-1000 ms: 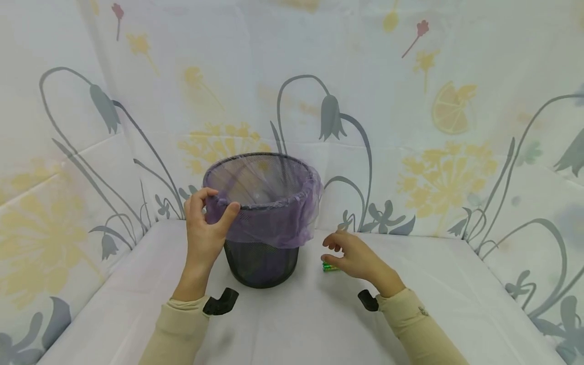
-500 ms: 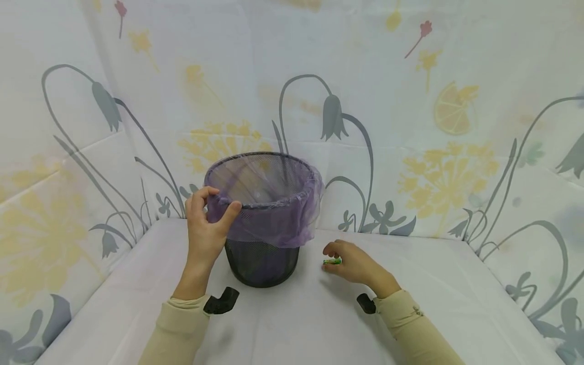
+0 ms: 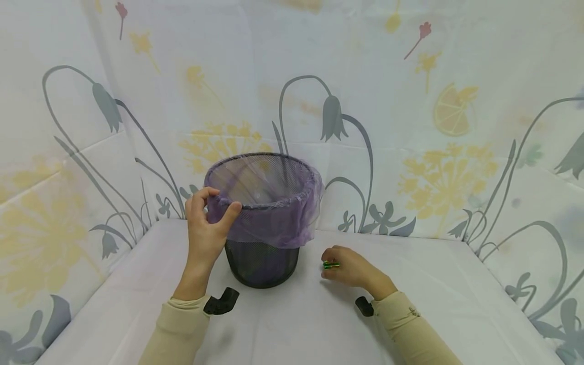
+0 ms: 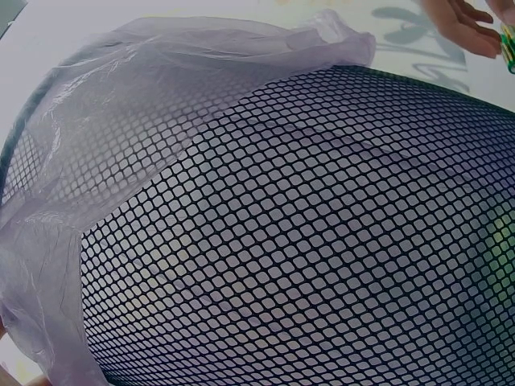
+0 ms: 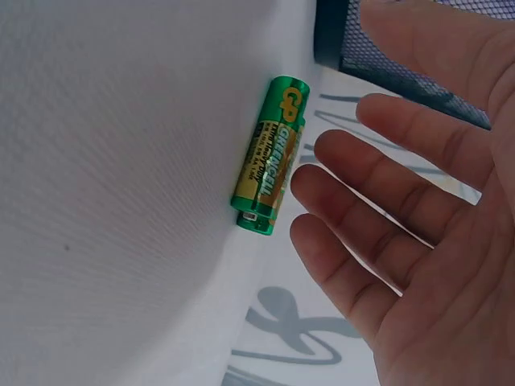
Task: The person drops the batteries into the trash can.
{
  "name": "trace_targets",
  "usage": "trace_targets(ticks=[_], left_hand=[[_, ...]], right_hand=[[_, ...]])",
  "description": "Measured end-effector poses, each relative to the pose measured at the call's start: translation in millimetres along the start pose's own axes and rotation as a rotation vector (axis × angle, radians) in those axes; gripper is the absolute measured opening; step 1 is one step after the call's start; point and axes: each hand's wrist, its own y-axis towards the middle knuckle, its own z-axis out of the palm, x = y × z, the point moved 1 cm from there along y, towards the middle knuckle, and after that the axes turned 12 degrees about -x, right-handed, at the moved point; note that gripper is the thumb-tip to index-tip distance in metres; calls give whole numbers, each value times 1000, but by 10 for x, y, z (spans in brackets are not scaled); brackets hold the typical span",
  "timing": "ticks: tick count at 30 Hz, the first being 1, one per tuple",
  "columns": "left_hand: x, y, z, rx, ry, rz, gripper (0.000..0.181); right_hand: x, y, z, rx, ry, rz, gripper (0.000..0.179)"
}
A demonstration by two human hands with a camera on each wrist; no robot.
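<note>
A black mesh wastebasket (image 3: 262,266) stands upright left of centre, a thin purple bin liner (image 3: 274,225) folded over its rim. My left hand (image 3: 204,241) pinches the near left part of the lined rim between thumb and fingers. In the left wrist view the mesh (image 4: 265,201) fills most of the picture. To the right of the basket, my right hand (image 3: 353,266) is low at the table around green AA batteries (image 3: 330,265). The right wrist view shows its fingers (image 5: 346,189) spread beside the batteries (image 5: 269,157), two lying side by side, with a gap visible.
A white cloth (image 3: 301,324) covers the table. Behind it and at both sides hang white sheets (image 3: 365,50) printed with flowers. A black wrist camera mount (image 3: 221,301) sits at the left cuff and another mount (image 3: 364,306) at the right cuff.
My right hand has come down and slightly left, so the batteries now show between its thumb and fingers. My left hand stays on the basket's rim.
</note>
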Motion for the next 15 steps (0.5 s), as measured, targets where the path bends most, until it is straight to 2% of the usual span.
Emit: trace_targets(ticks=[7, 15], left_hand=[[4, 1, -1, -1, -6, 5, 42], [5, 3, -2, 0, -7, 2, 42]], right_hand=[[2, -11, 29, 20, -28, -4, 27], [-16, -13, 41, 23, -56, -53, 26]])
